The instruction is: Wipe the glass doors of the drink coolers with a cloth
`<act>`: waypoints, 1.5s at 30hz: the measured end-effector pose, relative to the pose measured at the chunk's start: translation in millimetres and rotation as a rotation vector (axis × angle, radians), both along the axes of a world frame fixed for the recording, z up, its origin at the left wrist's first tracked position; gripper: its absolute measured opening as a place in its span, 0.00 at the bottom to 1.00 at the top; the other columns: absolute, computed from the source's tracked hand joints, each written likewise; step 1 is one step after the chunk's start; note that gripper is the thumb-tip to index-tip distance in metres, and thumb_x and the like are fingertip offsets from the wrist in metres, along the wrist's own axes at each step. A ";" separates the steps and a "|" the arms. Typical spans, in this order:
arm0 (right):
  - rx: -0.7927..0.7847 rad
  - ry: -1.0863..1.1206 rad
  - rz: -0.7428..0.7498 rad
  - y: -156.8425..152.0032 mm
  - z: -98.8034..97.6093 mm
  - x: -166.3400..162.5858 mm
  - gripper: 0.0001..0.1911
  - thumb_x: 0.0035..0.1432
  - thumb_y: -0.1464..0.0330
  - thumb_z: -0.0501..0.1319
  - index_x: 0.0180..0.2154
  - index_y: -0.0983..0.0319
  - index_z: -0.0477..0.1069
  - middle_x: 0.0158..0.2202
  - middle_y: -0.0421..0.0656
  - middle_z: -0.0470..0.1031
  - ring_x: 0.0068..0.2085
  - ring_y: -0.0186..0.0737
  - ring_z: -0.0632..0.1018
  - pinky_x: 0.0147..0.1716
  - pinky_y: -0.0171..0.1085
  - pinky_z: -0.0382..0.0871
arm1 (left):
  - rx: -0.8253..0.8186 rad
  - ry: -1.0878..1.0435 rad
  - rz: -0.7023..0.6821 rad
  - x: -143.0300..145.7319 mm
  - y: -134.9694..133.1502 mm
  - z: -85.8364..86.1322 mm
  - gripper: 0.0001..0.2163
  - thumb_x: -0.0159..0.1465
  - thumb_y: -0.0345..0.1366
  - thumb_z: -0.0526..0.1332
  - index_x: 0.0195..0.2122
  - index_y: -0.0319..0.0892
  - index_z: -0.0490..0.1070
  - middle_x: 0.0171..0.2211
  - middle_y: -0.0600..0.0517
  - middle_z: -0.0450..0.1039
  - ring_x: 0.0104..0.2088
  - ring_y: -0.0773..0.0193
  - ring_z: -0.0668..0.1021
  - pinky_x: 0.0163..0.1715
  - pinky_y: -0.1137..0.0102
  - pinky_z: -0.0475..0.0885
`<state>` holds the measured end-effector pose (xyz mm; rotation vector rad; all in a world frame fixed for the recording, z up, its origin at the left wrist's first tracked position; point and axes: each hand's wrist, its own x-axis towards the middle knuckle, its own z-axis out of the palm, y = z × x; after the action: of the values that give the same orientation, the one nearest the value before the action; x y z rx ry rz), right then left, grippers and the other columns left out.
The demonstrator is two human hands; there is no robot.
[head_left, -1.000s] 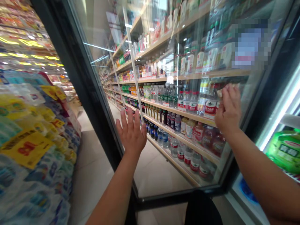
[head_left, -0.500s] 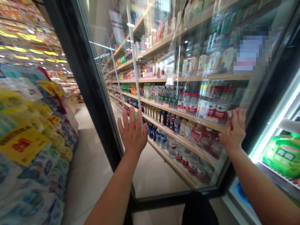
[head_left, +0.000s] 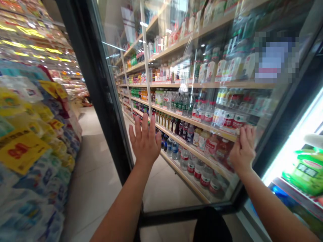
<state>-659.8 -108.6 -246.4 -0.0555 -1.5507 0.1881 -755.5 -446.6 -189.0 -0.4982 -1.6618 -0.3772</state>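
Observation:
My left hand [head_left: 145,141] is raised palm-forward with its fingers spread, at the glass door [head_left: 161,188] near its black frame. It looks pressed to the pane, but contact is hard to confirm. My right hand [head_left: 242,148] is closed, its fingers folded together in front of the same pane. A tiny pale bit of something [head_left: 237,131] shows at its fingertips, too small to name. Through the glass I see shelves with several rows of bottled drinks [head_left: 204,176].
On the right, a lit cooler holds a green package [head_left: 306,169] on its shelf. Plastic-wrapped packs [head_left: 32,201] are stacked on the left, with a yellow price sign [head_left: 22,151]. Tiled floor [head_left: 93,174] runs between the stack and the door. A dark knee [head_left: 212,225] is low in front.
My right hand has shifted left and slightly down across the glass. My left hand keeps its spread pose. The door frame's left edge appears a little further right.

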 end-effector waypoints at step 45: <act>0.859 -0.466 0.440 -191.3 -60.7 -32.4 0.19 0.69 0.73 0.51 0.59 0.63 0.69 0.64 0.41 0.68 0.69 0.33 0.61 0.68 0.37 0.58 | -0.036 0.050 -0.010 2.0 -1.4 -0.4 0.31 0.69 0.39 0.55 0.71 0.43 0.45 0.70 0.44 0.50 0.72 0.51 0.48 0.70 0.52 0.45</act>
<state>-692.3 -299.9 -307.1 0.9821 -1.9761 -0.1727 -753.5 -448.0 -189.4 -0.5388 -1.6205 -0.3402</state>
